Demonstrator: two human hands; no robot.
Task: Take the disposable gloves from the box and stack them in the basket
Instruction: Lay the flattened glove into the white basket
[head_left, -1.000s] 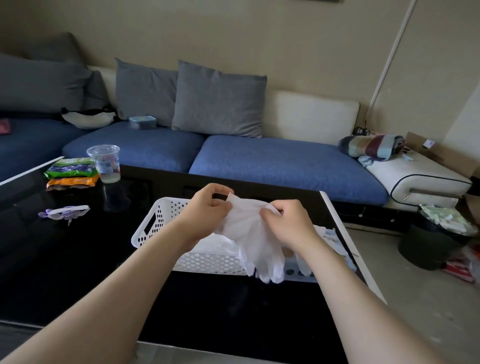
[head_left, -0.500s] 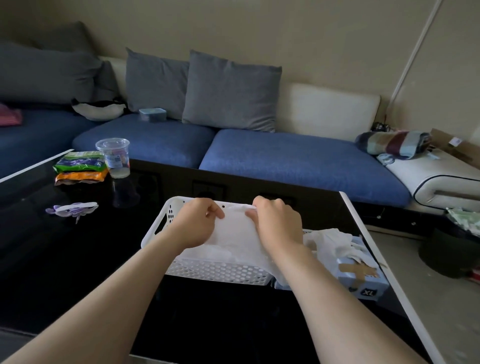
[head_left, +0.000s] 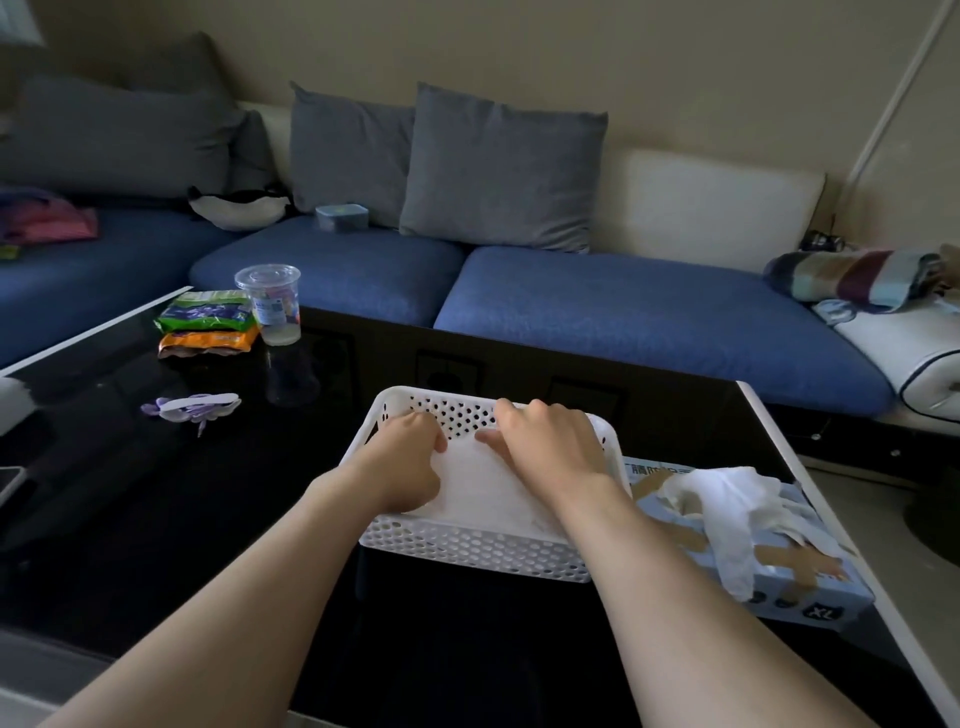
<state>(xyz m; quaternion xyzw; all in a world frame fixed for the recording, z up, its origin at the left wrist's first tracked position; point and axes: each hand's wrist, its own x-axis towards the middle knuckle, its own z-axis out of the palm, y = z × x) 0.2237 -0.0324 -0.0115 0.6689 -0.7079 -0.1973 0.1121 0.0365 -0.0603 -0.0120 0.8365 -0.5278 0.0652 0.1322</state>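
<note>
A white perforated basket (head_left: 467, 553) sits on the black glass table, right of centre. Inside it lies a flat white disposable glove (head_left: 483, 488) on a stack. Both hands are down in the basket: my left hand (head_left: 402, 460) pinches the glove's far left corner, and my right hand (head_left: 545, 444) presses its far right part with fingers curled. To the right of the basket lies the light blue glove box (head_left: 800, 582) marked XL, with a loose white glove (head_left: 727, 506) hanging out of its top opening.
At the table's back left stand a clear plastic cup (head_left: 270, 301) and stacked snack packets (head_left: 208, 325); a purple-and-white item (head_left: 192, 408) lies nearer. The table's white right edge (head_left: 831, 525) runs close past the box. A blue sofa with grey cushions (head_left: 498, 171) lies behind.
The glove was held up above the basket a second ago. Both hands have lowered it into the basket and now flatten it on the stack. The camera has tilted down.
</note>
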